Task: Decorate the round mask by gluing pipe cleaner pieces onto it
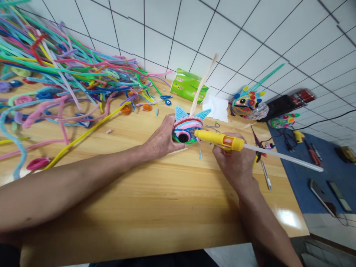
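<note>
My left hand point(167, 137) is closed around the left side of a colourful pipe-cleaner figure point(189, 128). The figure has two blue pointed ears, bands of pink, red, white and blue, and a large black eye ringed in pink. A pale stalk point(204, 85) rises above it. My right hand point(235, 159) grips a yellow hot glue gun point(218, 139), whose tip is at the figure's right side; whether it touches cannot be made out. A long clear glue stick point(283, 157) sticks out of the gun's back end. My right fingers are partly hidden behind the gun.
A large heap of coloured pipe cleaners point(83, 74) fills the back left. Behind the figure stand a green tissue pack point(189, 85) and scissors point(213, 127). Decorated figures point(244, 102) stand back right. A pen point(266, 174) lies near the right edge; phones point(322, 196) rest on a blue surface.
</note>
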Demonstrator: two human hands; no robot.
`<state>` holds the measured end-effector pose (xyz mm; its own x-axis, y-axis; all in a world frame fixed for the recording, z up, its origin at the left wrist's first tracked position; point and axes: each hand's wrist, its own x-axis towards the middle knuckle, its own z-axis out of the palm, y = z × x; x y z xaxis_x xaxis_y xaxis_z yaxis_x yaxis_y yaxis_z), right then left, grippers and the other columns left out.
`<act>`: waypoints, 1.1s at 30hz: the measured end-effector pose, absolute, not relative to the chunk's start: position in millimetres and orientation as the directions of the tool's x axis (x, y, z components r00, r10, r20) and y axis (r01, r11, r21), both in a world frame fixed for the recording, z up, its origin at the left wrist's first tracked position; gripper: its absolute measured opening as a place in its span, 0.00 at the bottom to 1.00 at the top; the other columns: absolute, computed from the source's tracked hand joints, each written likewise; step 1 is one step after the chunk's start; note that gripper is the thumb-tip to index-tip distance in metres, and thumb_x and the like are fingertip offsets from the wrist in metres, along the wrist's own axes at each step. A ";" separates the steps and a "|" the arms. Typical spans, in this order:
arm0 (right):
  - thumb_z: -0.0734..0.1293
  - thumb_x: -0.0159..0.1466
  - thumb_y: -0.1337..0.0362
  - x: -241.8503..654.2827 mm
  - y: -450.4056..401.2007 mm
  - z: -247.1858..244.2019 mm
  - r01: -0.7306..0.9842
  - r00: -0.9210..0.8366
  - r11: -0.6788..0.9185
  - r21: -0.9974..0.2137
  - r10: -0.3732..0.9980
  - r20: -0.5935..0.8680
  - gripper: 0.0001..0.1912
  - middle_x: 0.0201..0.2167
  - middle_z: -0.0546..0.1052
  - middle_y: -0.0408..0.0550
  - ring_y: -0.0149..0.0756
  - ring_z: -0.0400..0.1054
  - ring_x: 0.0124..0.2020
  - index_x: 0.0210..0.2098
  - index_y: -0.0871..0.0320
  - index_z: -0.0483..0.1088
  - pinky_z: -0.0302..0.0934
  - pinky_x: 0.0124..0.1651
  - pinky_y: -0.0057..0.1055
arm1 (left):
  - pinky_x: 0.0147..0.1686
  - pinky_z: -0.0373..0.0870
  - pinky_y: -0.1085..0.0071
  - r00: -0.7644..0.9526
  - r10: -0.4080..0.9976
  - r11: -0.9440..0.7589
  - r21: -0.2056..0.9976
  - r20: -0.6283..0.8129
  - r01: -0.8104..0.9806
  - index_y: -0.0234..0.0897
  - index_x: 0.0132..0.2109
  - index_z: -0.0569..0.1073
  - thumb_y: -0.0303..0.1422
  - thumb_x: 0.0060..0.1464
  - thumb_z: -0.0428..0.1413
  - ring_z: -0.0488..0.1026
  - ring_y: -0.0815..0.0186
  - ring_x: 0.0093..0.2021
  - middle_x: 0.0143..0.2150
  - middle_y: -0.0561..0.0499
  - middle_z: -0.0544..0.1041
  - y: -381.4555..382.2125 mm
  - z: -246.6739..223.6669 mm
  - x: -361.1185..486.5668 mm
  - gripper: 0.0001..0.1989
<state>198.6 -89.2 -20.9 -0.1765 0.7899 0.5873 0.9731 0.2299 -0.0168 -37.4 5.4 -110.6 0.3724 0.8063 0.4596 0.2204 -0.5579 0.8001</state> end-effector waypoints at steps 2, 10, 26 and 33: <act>0.67 0.62 0.68 198.4 -89.1 -20.7 0.964 -0.194 0.265 -0.030 0.774 0.603 0.12 0.38 0.81 0.50 0.46 0.77 0.37 0.45 0.53 0.71 0.70 0.39 0.39 | 0.61 0.76 0.48 0.369 0.802 -0.567 0.793 0.470 0.222 0.43 0.58 0.61 0.42 0.45 0.76 0.72 0.48 0.62 0.59 0.44 0.70 5.9 -111.4 -37.2 0.41; 0.67 0.62 0.67 199.1 -89.8 -20.8 0.970 -0.195 0.243 0.000 0.777 0.599 0.11 0.38 0.81 0.50 0.46 0.78 0.37 0.45 0.53 0.71 0.71 0.39 0.40 | 0.61 0.77 0.49 0.376 0.807 -0.556 0.799 0.455 0.227 0.43 0.58 0.61 0.41 0.44 0.76 0.73 0.49 0.61 0.58 0.45 0.70 5.1 -107.9 -37.5 0.41; 0.66 0.61 0.66 201.2 -88.9 -22.0 0.978 -0.192 0.204 0.048 0.783 0.591 0.11 0.37 0.81 0.50 0.46 0.77 0.36 0.44 0.53 0.71 0.71 0.38 0.39 | 0.58 0.78 0.52 0.372 0.807 -0.557 0.802 0.459 0.218 0.43 0.59 0.62 0.40 0.44 0.76 0.73 0.50 0.59 0.57 0.45 0.71 5.5 -110.3 -37.5 0.42; 0.66 0.60 0.68 200.9 -87.0 -21.8 0.959 -0.262 0.271 0.088 0.717 0.646 0.12 0.35 0.80 0.48 0.44 0.76 0.33 0.45 0.54 0.70 0.68 0.35 0.36 | 0.58 0.78 0.52 0.369 0.807 -0.562 0.792 0.461 0.240 0.42 0.57 0.62 0.38 0.43 0.76 0.73 0.50 0.59 0.55 0.46 0.71 4.8 -107.5 -37.8 0.40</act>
